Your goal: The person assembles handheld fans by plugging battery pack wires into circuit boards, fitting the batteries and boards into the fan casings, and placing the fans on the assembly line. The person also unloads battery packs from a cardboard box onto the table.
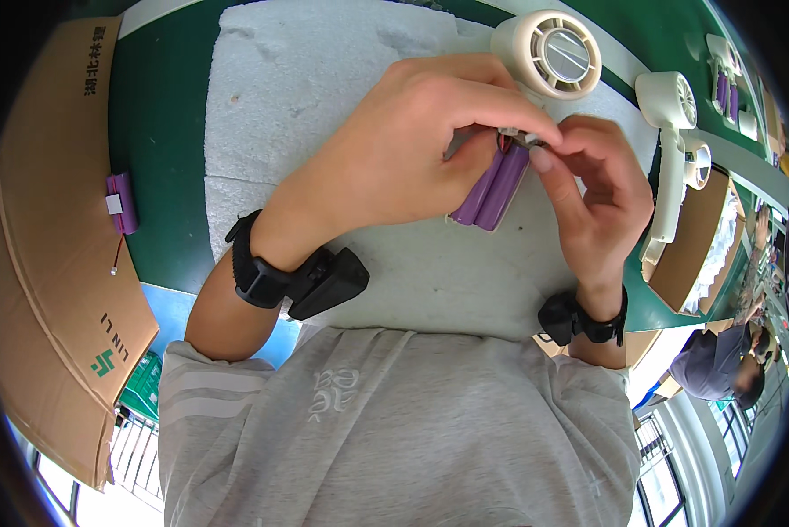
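A pack of two purple cylindrical batteries point(493, 193) lies over the foam below a cream round fan head point(548, 54), in a pale casing whose edge shows along the cells. My left hand point(403, 132) curls over the pack's left side, its thumb against the upper end and its index finger stretched across. From the right, my right hand point(601, 189) pinches thumb and forefinger near a small white wire plug point(532, 138). Thin red and black wires point(503, 140) run there, partly covered by my fingers. Whether casing and fan head join is hidden.
White foam point(271, 97) covers the green table point(162, 105). A cardboard box point(56, 228) stands left, beside another purple battery pack point(122, 204) with a lead. To the right are a cream handheld fan point(669, 158) and an open carton point(693, 246). Another person point(715, 364) is farther right.
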{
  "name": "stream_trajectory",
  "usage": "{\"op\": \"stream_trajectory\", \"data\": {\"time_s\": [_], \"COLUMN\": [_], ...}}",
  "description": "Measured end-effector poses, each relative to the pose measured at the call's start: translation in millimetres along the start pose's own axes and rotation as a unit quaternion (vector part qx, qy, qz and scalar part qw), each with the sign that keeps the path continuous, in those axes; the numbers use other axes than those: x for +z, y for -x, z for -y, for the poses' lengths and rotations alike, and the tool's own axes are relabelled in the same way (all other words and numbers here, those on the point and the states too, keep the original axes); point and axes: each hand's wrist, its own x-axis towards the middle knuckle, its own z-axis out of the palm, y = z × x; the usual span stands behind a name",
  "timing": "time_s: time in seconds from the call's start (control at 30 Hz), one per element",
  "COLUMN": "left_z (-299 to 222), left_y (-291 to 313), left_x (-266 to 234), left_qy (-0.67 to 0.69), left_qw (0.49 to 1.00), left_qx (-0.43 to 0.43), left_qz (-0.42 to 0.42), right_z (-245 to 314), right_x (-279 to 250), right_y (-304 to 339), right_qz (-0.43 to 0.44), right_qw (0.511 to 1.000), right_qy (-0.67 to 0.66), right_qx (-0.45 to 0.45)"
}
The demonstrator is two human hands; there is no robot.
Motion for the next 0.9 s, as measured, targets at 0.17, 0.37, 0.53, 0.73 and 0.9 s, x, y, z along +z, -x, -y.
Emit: {"op": "stream_trajectory", "data": {"time_s": [0.17, 0.37, 0.53, 0.73, 0.9], "left_z": [-4.8, -5.0, -5.4, -5.1, -5.4], "left_y": [1.2, 1.3, 2.2, 3.0, 2.8], "left_x": [3.9, 3.6, 0.1, -1.1, -6.1], "left_qy": [0.028, 0.007, 0.001, 0.027, 0.047], "left_qw": [0.998, 0.996, 0.987, 0.982, 0.973], "left_qx": [-0.037, -0.076, -0.158, -0.186, -0.225], "left_qz": [-0.032, -0.042, -0.025, -0.034, -0.025], "right_z": [-8.1, -12.5, -14.0, -15.2, -16.2], "right_x": [4.7, 1.6, 3.0, 2.0, 1.7], "right_y": [2.2, -1.6, -0.8, 1.0, 1.5], "right_qz": [-0.035, -0.023, -0.033, -0.032, -0.023], "right_qw": [0.997, 0.994, 0.996, 0.999, 1.000], "right_qy": [0.060, 0.086, 0.066, 0.038, 0.003], "right_qx": [-0.029, -0.066, -0.050, -0.019, -0.003]}}
